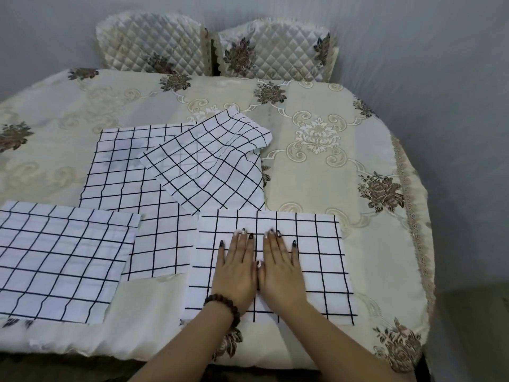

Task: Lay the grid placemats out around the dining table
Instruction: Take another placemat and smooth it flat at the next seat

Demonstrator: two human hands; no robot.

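Several white placemats with black grid lines lie on the table. The nearest placemat [316,260] is flat at the front edge, right of centre. My left hand [238,267] and my right hand [279,267] rest side by side on it, palms down, fingers spread flat. A second placemat [55,260] lies at the front left. A third, larger placemat [121,172] sits behind it in the middle. A fourth placemat [209,164] lies skewed on top of the third, its far corner curled.
The table [344,175] wears a cream floral cloth with a lace fringe along its rounded right edge [416,238]. Two chairs with quilted covers, one on the left [154,48] and one on the right [278,51], stand at the far side against grey walls.
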